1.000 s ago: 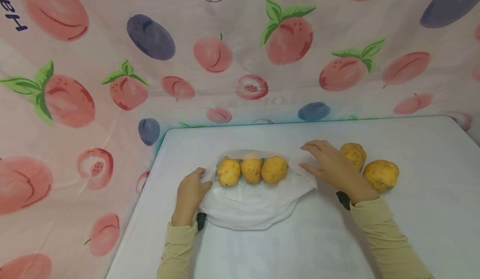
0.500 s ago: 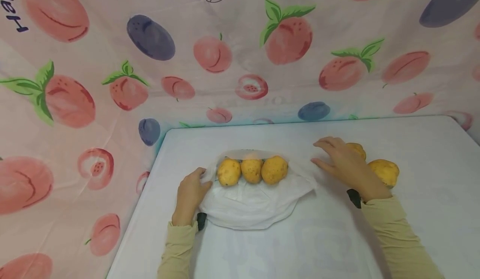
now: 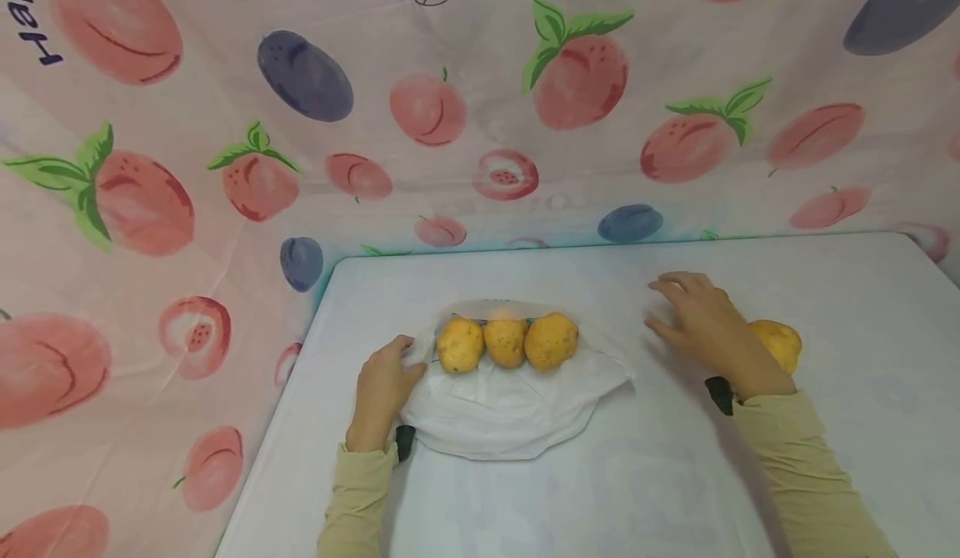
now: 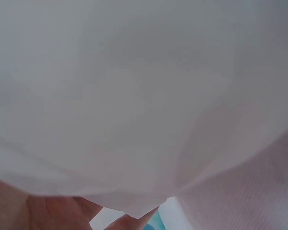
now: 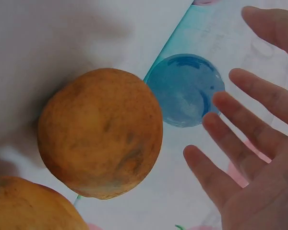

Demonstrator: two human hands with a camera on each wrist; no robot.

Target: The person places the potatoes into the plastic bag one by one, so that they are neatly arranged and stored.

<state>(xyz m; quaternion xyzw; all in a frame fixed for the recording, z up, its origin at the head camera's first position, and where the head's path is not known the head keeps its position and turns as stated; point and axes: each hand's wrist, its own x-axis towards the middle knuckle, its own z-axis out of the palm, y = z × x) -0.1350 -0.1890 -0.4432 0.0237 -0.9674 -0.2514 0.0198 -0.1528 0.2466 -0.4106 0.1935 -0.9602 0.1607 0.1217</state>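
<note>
A white plastic bag (image 3: 495,420) lies on the table with three yellow potatoes (image 3: 551,341) in a row at its mouth. My left hand (image 3: 382,387) holds the bag's left edge, thumb toward the potatoes; in the left wrist view the bag's sheet (image 4: 134,105) covers most of that hand. Right of the bag, my right hand (image 3: 708,329) is apart from it with fingers spread and nothing held. The right wrist view has a potato (image 5: 101,134) just off its fingertips and a second potato (image 5: 29,206) behind; the head view shows only one potato (image 3: 780,343) there, partly covered by the wrist.
The white table (image 3: 555,508) meets a pink fruit-print cloth (image 3: 465,116) along its back and left edges. Dark wrist-worn pieces show at the left wrist (image 3: 405,441) and at the right wrist (image 3: 720,395).
My right hand has moved right, away from the bag and over toward the two loose potatoes, hiding one of them from the head view. The left hand and the bag stay put.
</note>
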